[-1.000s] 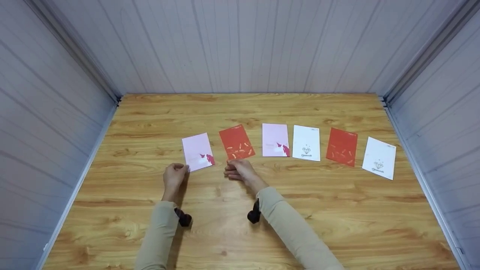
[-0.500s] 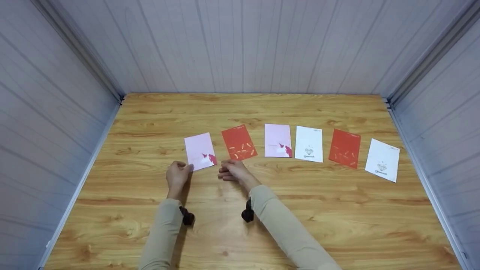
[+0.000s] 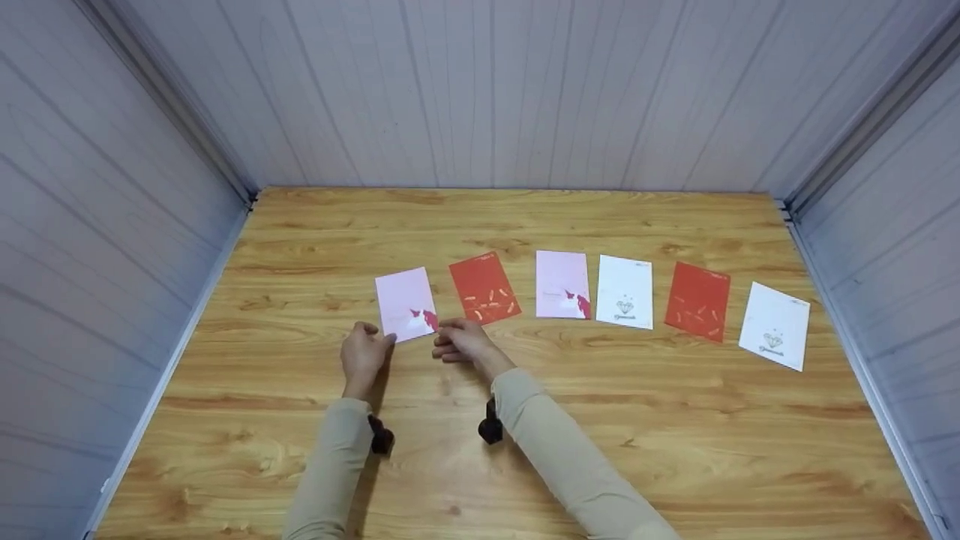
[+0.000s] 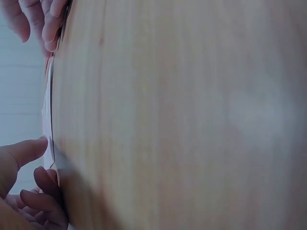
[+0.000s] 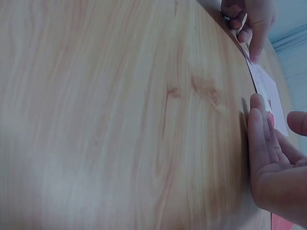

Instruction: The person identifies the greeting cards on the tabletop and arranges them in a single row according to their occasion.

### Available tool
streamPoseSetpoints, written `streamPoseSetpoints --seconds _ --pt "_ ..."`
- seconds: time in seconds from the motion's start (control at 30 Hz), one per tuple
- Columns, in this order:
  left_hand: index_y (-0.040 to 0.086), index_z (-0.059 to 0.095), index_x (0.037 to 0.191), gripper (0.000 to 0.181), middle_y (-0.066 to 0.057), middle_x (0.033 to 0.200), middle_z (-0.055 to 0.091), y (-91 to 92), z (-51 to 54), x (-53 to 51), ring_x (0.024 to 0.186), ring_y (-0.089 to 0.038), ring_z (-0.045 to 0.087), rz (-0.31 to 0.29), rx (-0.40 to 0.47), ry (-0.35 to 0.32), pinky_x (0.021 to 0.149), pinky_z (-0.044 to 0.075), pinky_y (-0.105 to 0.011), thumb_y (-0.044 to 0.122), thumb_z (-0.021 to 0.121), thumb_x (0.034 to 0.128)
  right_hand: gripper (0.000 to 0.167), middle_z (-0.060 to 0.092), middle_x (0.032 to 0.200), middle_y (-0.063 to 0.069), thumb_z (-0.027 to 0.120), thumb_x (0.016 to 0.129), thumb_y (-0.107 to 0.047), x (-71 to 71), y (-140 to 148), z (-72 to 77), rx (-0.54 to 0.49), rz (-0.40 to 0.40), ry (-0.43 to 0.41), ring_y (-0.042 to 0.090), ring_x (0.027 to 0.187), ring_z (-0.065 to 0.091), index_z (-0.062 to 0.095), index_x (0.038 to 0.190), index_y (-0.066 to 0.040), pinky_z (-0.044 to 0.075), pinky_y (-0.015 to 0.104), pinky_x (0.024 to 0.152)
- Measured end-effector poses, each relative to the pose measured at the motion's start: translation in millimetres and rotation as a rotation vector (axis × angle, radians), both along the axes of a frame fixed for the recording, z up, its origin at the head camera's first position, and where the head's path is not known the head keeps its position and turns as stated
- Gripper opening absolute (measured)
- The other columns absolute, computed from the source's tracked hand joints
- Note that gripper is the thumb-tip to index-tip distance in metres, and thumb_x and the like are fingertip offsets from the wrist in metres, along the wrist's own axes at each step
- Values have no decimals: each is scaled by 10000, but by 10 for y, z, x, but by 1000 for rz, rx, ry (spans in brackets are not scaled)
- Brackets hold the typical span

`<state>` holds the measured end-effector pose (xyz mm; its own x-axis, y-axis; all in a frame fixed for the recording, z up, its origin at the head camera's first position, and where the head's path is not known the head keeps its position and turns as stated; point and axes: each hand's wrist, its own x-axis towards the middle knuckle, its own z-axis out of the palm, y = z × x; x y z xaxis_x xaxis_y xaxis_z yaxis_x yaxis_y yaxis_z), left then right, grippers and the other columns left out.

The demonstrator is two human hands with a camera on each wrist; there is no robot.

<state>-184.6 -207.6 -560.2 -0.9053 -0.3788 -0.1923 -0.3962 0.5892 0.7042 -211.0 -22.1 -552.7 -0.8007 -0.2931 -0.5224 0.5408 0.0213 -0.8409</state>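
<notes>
The leftmost pink card [image 3: 405,300] lies on the wooden table, slightly tilted. My left hand [image 3: 364,356] is at its lower left corner, thumb on the card and the other fingers curled at the edge. My right hand [image 3: 465,343] is by the lower right corner, below a red card [image 3: 484,285]. In the right wrist view, the right hand [image 5: 276,160] has straight fingers beside the pink card [image 5: 273,96], its thumb held apart. The left wrist view shows the left hand's thumb [image 4: 29,151] against the pale card edge [image 4: 47,115].
Further right lie another pink card [image 3: 561,281], a white card [image 3: 625,289], a second red card [image 3: 697,300] and a tilted white card [image 3: 775,322]. Pale panelled walls [image 3: 480,90] stand behind and on both sides of the table [image 3: 637,420].
My right hand has moved left from the red card's lower edge to the pink card's lower right corner. The left hand stays at the lower left corner. The head view has shifted slightly.
</notes>
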Motion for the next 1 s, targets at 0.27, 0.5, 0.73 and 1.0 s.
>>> streamPoseSetpoints --seconds 0.27,0.5,0.73,1.0 --pt "-37 529 990 343 -108 728 539 18 3 13 650 -225 486 -23 -78 53 593 391 -361 198 667 782 402 607 952 142 505 864 -75 -11 -27 12 -11 -4 -13 223 753 628 423 1251 -5 496 306 615" --pt "-29 518 1008 342 -98 732 522 18 7 9 649 -214 470 -19 -58 12 577 378 -334 199 655 792 413 602 946 137 497 876 -95 -15 -55 15 -11 10 -14 228 755 625 396 1268 -14 496 324 617" --pt "-23 517 1021 338 -102 750 521 19 -6 11 654 -210 466 -21 -45 -3 574 375 -326 192 650 795 386 599 950 132 516 872 -108 -21 -52 26 -24 27 -47 223 745 623 421 1239 -37 495 329 622" --pt "-21 527 1017 324 -82 713 526 15 -2 9 632 -206 474 -58 -73 15 575 379 -344 190 645 802 330 559 880 106 502 876 -95 -33 -75 18 -48 -33 -64 179 662 580 465 1200 -44 495 330 608"
